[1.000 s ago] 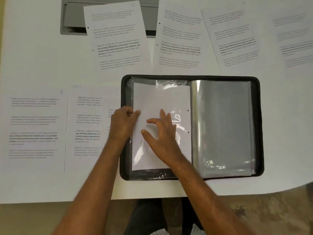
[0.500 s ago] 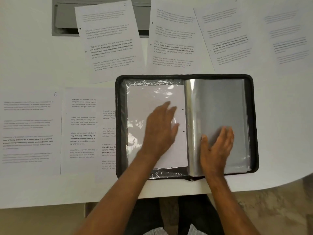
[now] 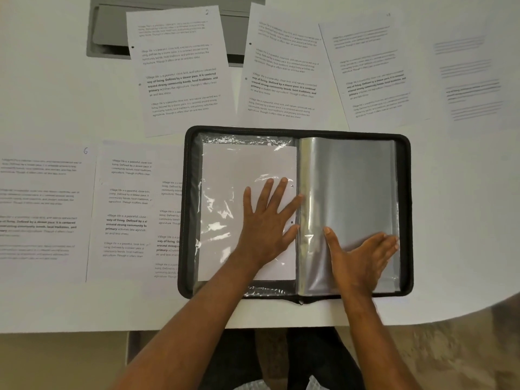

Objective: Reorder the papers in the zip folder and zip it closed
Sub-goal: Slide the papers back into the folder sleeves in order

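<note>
A black zip folder point(image 3: 405, 209) lies open on the white table, its clear plastic sleeves on both sides. The left sleeve holds a blank-side-up sheet point(image 3: 225, 175). My left hand point(image 3: 267, 223) rests flat on that sheet, fingers spread and pointing up toward the spine. My right hand point(image 3: 363, 254) lies flat on the stack of empty sleeves point(image 3: 349, 178) at the lower right, fingers reaching toward the folder's right edge. Several printed papers lie around the folder: one point(image 3: 180, 68) behind it, another point(image 3: 284, 74) beside that, and one marked 6 point(image 3: 42, 209) at the left.
A grey recessed cable tray point(image 3: 109, 35) sits in the table at the back, partly under a paper. More printed sheets point(image 3: 368, 71) lie at the back right and one point(image 3: 126, 209) is tucked partly under the folder's left edge. The table's front edge point(image 3: 84, 330) runs close below the folder.
My left hand moved from the sheet's left edge to its middle and right. My right hand left the sheet, crossed to the right sleeves and slid toward the folder's right edge.
</note>
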A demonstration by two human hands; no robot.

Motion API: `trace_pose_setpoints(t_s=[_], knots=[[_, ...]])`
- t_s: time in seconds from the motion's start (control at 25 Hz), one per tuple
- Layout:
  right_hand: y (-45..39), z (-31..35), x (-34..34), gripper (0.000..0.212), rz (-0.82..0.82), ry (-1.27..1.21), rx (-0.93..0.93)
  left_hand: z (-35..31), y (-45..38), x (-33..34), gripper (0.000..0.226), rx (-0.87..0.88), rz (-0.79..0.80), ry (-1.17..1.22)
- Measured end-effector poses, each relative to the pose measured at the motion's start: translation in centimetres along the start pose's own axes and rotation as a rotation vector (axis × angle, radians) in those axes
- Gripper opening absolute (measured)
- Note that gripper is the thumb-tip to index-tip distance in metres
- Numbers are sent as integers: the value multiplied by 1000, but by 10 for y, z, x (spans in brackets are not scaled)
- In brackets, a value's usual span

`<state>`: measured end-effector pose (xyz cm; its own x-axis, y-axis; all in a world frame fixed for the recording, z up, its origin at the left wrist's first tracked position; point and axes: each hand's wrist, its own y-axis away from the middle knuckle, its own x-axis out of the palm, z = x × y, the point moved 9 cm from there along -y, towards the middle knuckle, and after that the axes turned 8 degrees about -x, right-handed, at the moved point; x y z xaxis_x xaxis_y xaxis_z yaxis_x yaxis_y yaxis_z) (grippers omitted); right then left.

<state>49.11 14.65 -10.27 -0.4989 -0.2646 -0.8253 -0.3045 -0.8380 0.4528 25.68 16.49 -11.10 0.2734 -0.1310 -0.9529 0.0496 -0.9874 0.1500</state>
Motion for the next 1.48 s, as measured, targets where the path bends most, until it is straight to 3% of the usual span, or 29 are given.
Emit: trace_pose_setpoints(t_s=[0.48, 0.72, 0.8, 0.92, 1.04, 1.24, 1.48], knots=[[-4, 22, -9, 92, -30, 234, -285, -2, -3, -3, 66, -31, -19, 18], [-12, 21, -18, 62, -99, 59, -391, -2, -4, -7, 61, -69, -38, 62], [-23, 16, -25, 77, -128, 25, -339, -4, -5, -10, 56, -119, -51, 105], [-36, 0, -23, 116, -62, 48, -186, -11, -8, -9, 69, -192, -61, 100], [-37, -5, -20, 121, -31, 97, -165, -13, -9, -4, 75, -224, -50, 84], [-34, 8, -23, 99, -119, 162, -293, -13, -9, -4, 77, -226, -56, 101], [-27, 30, -43, 53, -238, -19, -416, -13, -9, -4, 76, -227, -66, 113]])
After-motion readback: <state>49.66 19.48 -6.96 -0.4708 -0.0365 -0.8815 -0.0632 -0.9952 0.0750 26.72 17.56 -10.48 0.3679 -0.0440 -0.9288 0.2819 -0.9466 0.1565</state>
